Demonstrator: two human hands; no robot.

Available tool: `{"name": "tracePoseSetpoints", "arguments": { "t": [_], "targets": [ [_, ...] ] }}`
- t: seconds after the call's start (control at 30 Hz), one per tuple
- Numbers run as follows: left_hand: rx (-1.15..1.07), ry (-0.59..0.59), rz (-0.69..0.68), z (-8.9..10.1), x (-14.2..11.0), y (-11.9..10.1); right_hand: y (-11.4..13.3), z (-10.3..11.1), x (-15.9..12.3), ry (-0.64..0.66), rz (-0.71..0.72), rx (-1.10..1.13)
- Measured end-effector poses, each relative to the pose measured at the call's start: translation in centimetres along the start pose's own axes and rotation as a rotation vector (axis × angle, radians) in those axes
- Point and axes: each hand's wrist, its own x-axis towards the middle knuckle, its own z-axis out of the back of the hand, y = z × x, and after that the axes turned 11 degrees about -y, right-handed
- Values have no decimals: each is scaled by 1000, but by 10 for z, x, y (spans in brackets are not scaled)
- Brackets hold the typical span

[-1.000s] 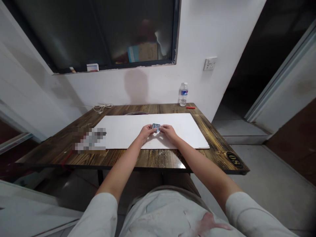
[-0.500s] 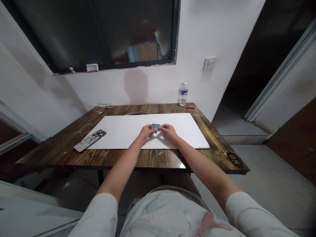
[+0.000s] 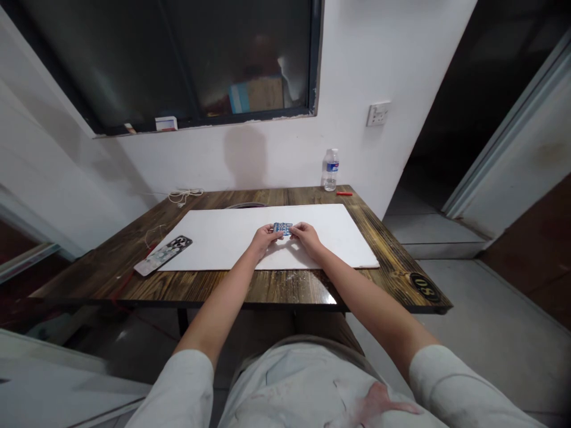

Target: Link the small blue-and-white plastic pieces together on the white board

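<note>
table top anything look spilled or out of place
Pale specks are scattered on the dark wooden table just in front of the white board, below the right hand, like spilled crumbs or dust. A phone also lies at a slant beside the board's left corner, not lined up with it.

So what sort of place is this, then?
Probably a plain workroom: there's a numbered wooden table, a bare concrete floor, and a white wall with a socket.
</note>
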Motion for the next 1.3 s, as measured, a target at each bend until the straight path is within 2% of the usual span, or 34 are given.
{"name": "tracePoseSetpoints", "arguments": {
  "t": [0.23,0.63,0.97,1.3],
  "targets": [
    [26,-4,-17,0,-1,-1,2,0,-1,-5,5,31],
    [46,6,-16,-1,-4,-3,-2,-3,0,91,-1,0],
    [-9,31,15,-2,0,-2,0,0,-1,38,7,6],
    [-4,-7,2,-2,1,-1,4,0,-3,27,8,35]
  ]
}}
